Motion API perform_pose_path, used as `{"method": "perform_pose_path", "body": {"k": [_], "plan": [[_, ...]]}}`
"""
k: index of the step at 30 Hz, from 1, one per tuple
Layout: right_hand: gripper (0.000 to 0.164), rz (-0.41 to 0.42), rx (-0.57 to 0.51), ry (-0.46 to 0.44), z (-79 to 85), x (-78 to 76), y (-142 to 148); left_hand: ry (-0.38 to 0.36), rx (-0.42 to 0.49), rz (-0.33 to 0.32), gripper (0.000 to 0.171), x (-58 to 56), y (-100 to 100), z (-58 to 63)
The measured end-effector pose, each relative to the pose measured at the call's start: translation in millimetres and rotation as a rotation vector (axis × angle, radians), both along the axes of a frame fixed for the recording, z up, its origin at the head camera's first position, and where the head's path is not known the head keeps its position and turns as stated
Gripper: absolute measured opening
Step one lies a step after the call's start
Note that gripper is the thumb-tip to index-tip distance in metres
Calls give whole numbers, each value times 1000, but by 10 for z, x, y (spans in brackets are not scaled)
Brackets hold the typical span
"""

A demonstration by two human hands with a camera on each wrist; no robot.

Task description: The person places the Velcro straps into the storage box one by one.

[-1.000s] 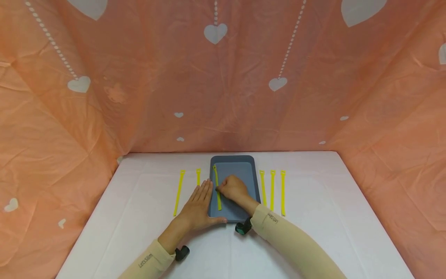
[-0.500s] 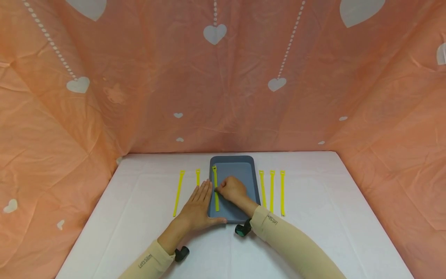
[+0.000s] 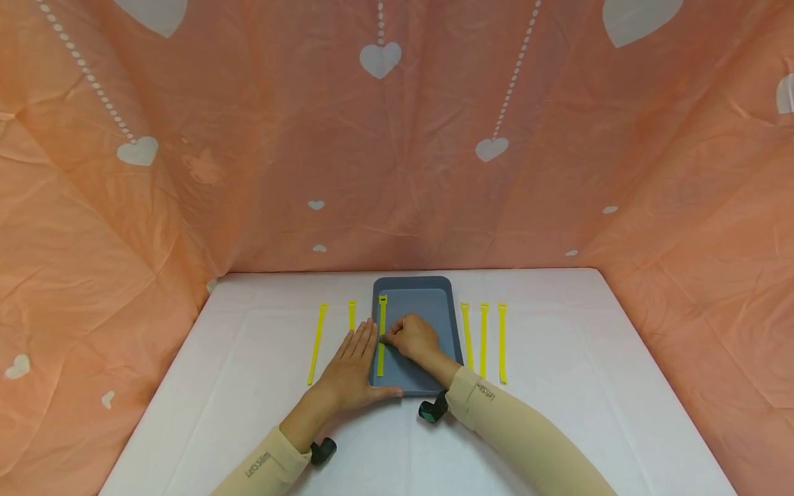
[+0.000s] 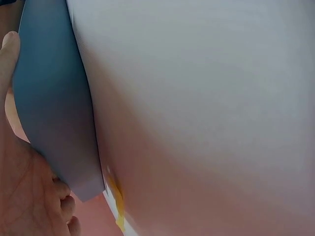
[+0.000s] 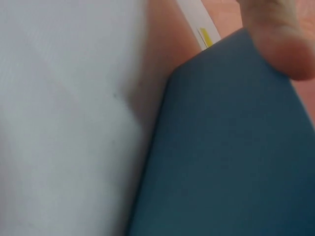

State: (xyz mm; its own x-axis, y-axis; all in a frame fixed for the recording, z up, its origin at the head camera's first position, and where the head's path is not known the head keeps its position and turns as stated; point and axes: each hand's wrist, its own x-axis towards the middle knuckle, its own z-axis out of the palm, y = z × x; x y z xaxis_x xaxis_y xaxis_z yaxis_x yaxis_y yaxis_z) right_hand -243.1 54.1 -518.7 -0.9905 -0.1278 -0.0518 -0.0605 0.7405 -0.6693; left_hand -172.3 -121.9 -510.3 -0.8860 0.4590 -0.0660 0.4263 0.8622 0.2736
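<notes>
A grey-blue rectangular tray [image 3: 428, 303] lies on the table. Inside it, along the left wall, a yellow strap-type cable tie [image 3: 382, 320] with a slotted head lies lengthwise, head at the far end. The fingers of my right hand [image 3: 417, 339] are curled and pinch this tie around its middle. My left hand [image 3: 352, 375] lies with straight fingers along the tray's left rim, its thumb stretched along the near edge. In the left wrist view, that palm [image 4: 29, 191] is beside the tray's side. The right wrist view has the left thumb [image 5: 280, 44] at the tray's near wall.
Left of the tray lie two more yellow cable ties, one at the outside [image 3: 318, 344] and one partly behind my left hand [image 3: 351, 313]. Three others stand in a row on the right, the middle one included [image 3: 484, 337]. Peach cloth [image 3: 397, 172] encloses the white table [image 3: 571, 386].
The cable tie under my right hand has shifted slightly left and turned from slanted to nearly parallel with the tray's left wall. My left hand has stayed in place.
</notes>
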Motion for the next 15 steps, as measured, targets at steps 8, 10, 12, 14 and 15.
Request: {"method": "perform_pose_path", "body": {"k": [8, 10, 12, 14, 15], "plan": [[22, 3, -10, 1, -16, -18, 12, -2, -2, -6, 128, 0, -3, 15], [23, 5, -22, -4, -12, -22, 20, 0, 2, -9, 128, 0, -6, 18], [23, 10, -43, -11, -7, -28, 33, 3, 15, -13, 128, 1, -11, 14], [22, 27, -73, -20, -9, -35, 50, 5, 28, -18, 129, 1, -17, 2], [22, 36, -89, -23, -10, -39, 60, 4, 30, -20, 130, 2, -19, -5]]}}
